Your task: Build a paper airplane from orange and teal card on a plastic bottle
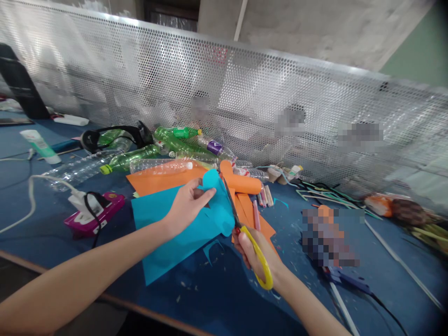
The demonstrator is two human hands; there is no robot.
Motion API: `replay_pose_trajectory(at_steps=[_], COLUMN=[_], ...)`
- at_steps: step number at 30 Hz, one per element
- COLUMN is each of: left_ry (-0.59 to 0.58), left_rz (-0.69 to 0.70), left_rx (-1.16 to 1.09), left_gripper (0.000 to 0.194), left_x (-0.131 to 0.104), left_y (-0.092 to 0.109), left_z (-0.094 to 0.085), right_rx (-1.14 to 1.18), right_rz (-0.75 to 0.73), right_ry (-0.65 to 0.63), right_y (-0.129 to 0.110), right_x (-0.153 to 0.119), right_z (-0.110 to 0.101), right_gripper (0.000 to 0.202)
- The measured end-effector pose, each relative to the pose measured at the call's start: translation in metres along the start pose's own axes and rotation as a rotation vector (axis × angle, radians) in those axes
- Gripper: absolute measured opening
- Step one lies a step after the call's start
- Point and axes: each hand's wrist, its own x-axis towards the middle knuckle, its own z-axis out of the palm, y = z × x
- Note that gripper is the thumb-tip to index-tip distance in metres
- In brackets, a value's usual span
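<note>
My left hand (189, 205) pinches the edge of a blue paper piece (221, 207) with a rounded top and bottom. In my right hand (257, 254) are yellow-handled scissors (264, 268), their dark blades pointing up along the right edge of that piece. Below my left hand a larger blue sheet (157, 252) lies on the table. Orange paper (154, 181) is spread behind it, and a rolled orange piece (245, 183) rests beyond the blades. A thin blue offcut (210, 252) lies in front of the blue piece.
Plastic bottles (140, 156) and black headphones (115, 135) lie at the back left. A pink power strip (94, 214) is left. Glue sticks (266, 196) sit beyond the scissors; a blue glue gun (350, 277) is right. A perforated metal screen (175, 74) borders the table.
</note>
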Motion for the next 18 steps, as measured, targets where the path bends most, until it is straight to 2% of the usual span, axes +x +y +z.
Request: replay_pose_trajectory(at_steps=[18], left_ry=[0.003], left_rz=[0.011], left_rx=[0.013], left_gripper=[0.018], left_x=[-0.0016], left_y=[0.0005], left_z=[-0.001], right_rx=[-0.202], right_rz=[-0.045], right_ry=[0.079], right_y=[-0.0114], right_x=[0.0036], right_z=[-0.0045], right_gripper=[0.052])
